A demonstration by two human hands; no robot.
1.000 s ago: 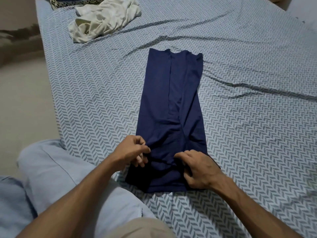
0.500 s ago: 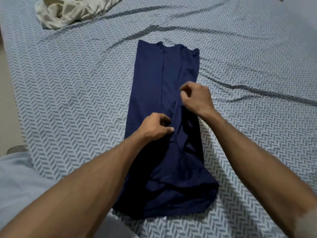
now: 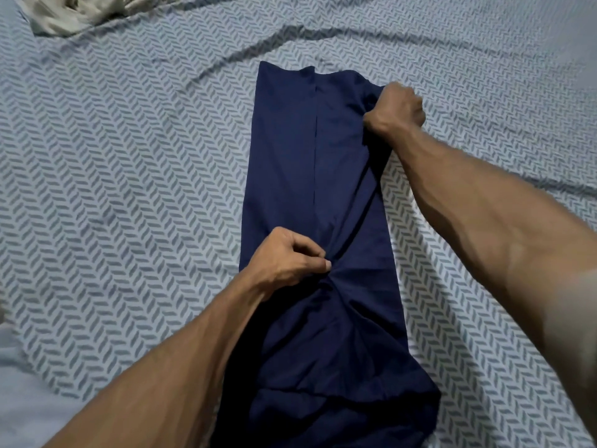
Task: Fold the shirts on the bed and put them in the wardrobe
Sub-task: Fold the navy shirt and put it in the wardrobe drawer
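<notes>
A navy blue shirt (image 3: 284,163) lies on the bed as a long narrow strip, its sides folded in along a centre seam. My left hand (image 3: 287,263) pinches a bunch of cloth near the strip's middle, where the fabric puckers. My right hand (image 3: 395,108) grips the shirt's right edge near its far end, fingers curled round the cloth. The near end of the shirt is rumpled and reaches the bottom of the frame. A crumpled cream shirt (image 3: 74,11) lies at the bed's far left corner.
The bed (image 3: 129,163) wears a grey-and-white herringbone sheet with a few long wrinkles at the far side and right. A pale blue cloth (image 3: 19,399) shows at the lower left edge.
The right hand has travelled from the near hem up the right edge to the far end. The left hand moved from the hem to the middle. The view came closer.
</notes>
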